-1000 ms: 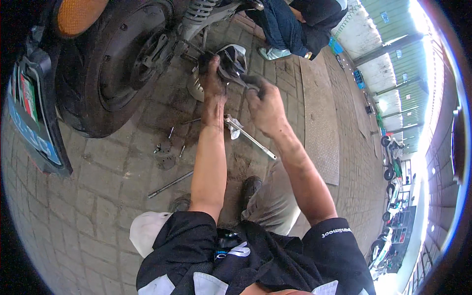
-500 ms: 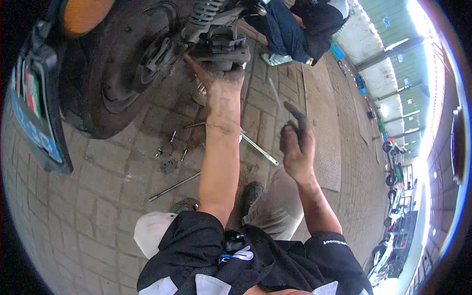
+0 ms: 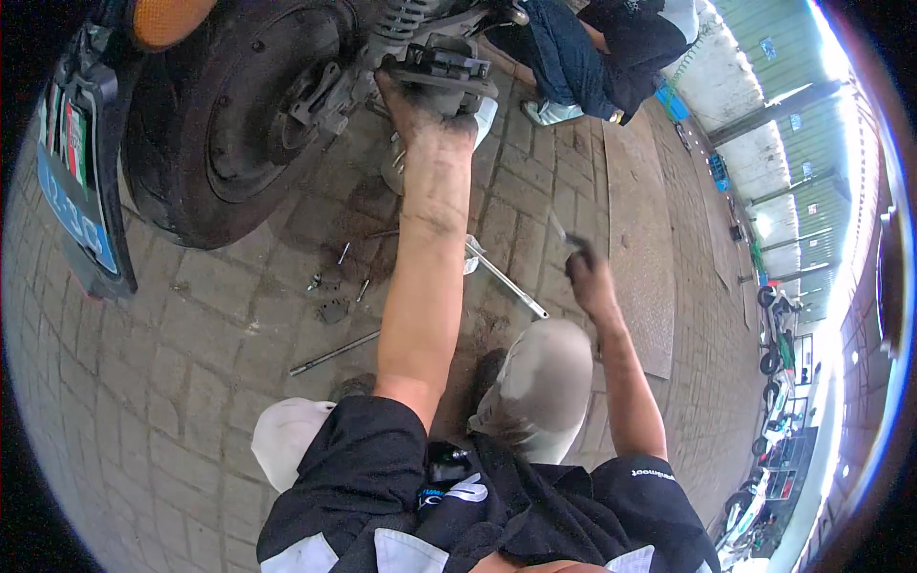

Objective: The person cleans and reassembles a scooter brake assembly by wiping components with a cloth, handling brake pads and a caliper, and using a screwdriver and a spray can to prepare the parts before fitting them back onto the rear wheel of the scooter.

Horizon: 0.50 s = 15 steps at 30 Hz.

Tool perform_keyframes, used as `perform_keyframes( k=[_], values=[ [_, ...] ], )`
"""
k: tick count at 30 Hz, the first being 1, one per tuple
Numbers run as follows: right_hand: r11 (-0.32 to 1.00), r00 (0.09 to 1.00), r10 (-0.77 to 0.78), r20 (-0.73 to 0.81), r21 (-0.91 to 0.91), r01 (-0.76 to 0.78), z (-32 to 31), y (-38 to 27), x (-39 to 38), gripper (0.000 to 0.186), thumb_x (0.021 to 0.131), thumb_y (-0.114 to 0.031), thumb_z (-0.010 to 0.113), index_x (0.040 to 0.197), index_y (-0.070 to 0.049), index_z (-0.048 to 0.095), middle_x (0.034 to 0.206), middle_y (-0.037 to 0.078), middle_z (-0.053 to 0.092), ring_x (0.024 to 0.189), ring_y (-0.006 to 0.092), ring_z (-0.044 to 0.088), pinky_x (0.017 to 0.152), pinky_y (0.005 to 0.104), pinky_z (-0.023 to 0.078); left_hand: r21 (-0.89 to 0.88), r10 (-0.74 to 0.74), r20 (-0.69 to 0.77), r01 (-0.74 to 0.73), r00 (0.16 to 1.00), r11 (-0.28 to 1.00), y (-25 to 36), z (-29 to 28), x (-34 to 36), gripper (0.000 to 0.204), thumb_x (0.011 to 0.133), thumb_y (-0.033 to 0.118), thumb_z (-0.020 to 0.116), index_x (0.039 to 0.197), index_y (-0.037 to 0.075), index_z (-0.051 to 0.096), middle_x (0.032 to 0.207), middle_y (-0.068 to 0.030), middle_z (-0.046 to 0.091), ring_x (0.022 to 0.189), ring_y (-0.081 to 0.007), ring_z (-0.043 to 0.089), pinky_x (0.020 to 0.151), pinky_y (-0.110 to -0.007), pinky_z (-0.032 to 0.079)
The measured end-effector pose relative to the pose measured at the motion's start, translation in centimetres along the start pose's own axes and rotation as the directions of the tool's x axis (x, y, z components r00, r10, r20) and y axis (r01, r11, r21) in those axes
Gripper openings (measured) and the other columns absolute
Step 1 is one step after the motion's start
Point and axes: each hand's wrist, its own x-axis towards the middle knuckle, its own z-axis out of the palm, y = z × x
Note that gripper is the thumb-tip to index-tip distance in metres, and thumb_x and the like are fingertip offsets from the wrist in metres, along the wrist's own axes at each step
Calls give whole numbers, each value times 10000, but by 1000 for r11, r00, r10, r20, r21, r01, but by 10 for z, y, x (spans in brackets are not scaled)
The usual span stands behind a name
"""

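My left hand (image 3: 420, 113), black with grease, reaches up and presses on a dark metal part (image 3: 441, 65) beside the rear wheel (image 3: 229, 124) of a scooter. Whether the fingers close around that part is hidden. My right hand (image 3: 585, 269) is pulled back to the right, above my knee, with its fingers closed on a thin metal tool (image 3: 560, 229) that sticks up from the fist. Below the shock spring (image 3: 396, 19) the wheel hub shows bare.
Loose bolts and small parts (image 3: 334, 282) lie on the brick paving, with a long rod (image 3: 334, 353) and a socket wrench (image 3: 504, 279) near my knee. Another person (image 3: 592, 57) crouches beyond the scooter. The scooter's number plate (image 3: 72, 181) is at left. Parked scooters stand far right.
My left hand has risen to the part by the wheel. My right hand has let go there and drawn back down to the right, holding the thin tool.
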Motion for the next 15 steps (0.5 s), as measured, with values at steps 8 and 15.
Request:
perform_keyframes(
  k=[8, 15],
  values=[
    [983, 886, 81, 456, -183, 4, 87, 153, -97, 233, 822, -86, 484, 1044, -30, 527, 694, 88, 550, 612, 154, 503, 557, 319, 427, 86, 70, 24, -72, 997, 994, 1, -10, 12, 531, 812, 587, 288, 1041, 175, 533, 1009, -60, 569, 888, -251, 535, 704, -466, 437],
    [963, 955, 179, 235, 158, -219, 132, 235, -75, 221, 827, -73, 484, 1040, -35, 530, 688, 41, 544, 604, 119, 477, 531, 288, 413, 23, -141, 204, 140, 969, 990, -1, -15, 8, 594, 830, 588, 183, 1123, 177, 498, 1089, -76, 540, 964, -292, 508, 764, -535, 403]
  ],
)
